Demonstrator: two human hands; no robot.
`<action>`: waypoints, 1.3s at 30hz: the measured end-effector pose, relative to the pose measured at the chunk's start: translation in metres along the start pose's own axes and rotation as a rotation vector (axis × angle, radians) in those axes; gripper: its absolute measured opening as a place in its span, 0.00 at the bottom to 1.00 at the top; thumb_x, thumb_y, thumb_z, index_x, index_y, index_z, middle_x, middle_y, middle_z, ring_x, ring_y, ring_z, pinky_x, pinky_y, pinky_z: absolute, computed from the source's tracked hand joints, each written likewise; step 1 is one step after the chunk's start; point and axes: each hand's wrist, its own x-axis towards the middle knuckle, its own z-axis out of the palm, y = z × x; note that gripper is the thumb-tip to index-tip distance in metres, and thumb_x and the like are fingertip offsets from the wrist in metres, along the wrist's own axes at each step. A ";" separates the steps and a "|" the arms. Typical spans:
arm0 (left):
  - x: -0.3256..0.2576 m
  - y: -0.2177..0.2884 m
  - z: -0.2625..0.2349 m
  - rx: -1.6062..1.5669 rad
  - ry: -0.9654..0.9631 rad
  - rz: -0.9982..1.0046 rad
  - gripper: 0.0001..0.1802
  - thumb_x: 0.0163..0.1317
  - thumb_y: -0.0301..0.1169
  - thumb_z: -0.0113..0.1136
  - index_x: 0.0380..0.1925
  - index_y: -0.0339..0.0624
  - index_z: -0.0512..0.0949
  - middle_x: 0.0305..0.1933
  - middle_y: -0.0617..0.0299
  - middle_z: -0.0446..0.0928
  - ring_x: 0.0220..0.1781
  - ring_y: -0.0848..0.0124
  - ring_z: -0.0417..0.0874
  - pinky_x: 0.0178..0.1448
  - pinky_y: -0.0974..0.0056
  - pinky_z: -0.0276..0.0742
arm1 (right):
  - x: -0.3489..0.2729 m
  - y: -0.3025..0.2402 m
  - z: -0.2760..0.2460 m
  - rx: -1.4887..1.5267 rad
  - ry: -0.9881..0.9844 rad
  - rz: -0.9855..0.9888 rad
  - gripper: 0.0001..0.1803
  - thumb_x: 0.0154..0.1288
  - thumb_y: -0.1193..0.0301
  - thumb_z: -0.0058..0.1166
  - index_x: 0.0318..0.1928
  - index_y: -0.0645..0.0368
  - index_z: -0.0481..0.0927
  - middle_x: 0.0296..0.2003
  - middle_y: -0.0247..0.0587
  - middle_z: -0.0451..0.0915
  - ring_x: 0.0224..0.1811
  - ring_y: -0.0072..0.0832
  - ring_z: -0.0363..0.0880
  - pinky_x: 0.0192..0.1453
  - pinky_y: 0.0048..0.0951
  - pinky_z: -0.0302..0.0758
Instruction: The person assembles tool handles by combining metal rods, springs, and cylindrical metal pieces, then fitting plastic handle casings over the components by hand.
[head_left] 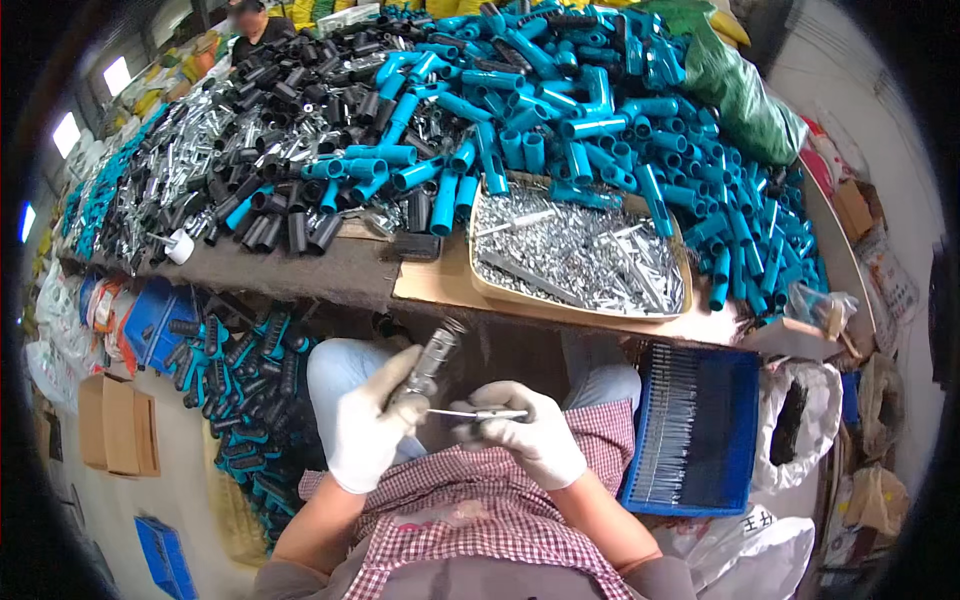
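Observation:
My left hand [371,418], in a white glove, is closed around a dark metallic cylindrical part [436,358] that tilts up to the right, with a coiled spring [455,326] at its upper end. My right hand [532,434], gloved too, pinches a slim metal rod [508,413] lying level between thumb and fingers. The rod's thin shaft reaches left to my left fingertips; whether it enters the cylindrical part I cannot tell. Both hands are above my lap, over a red checked apron [470,530].
A shallow tray [580,312] of small metal pieces stands on the bench edge before me. Behind it rise heaps of teal tubes [590,125] and black sleeves [290,85]. A blue crate [735,440] of metal rods sits right; teal-and-black handles [250,390] pile up left. One person [262,30] is far left.

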 end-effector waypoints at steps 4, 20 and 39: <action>-0.006 0.003 -0.002 -0.101 0.104 -0.058 0.31 0.58 0.21 0.58 0.64 0.29 0.69 0.42 0.58 0.81 0.30 0.80 0.75 0.33 0.75 0.71 | -0.005 -0.011 0.004 -0.221 -0.064 0.112 0.22 0.62 0.71 0.64 0.53 0.73 0.76 0.43 0.51 0.84 0.42 0.34 0.86 0.48 0.32 0.84; -0.012 -0.003 -0.008 0.305 -0.006 0.223 0.24 0.49 0.22 0.69 0.50 0.29 0.79 0.37 0.52 0.81 0.39 0.66 0.83 0.45 0.66 0.77 | -0.012 -0.027 -0.013 -0.806 0.175 -0.069 0.13 0.57 0.70 0.60 0.40 0.64 0.81 0.34 0.39 0.81 0.35 0.25 0.78 0.41 0.28 0.76; -0.012 0.002 0.002 0.490 -0.190 0.365 0.15 0.52 0.29 0.72 0.40 0.38 0.84 0.38 0.52 0.85 0.38 0.58 0.88 0.42 0.62 0.82 | -0.030 -0.064 0.000 -0.890 0.102 -0.004 0.12 0.57 0.72 0.60 0.41 0.64 0.78 0.34 0.37 0.79 0.36 0.23 0.77 0.42 0.25 0.75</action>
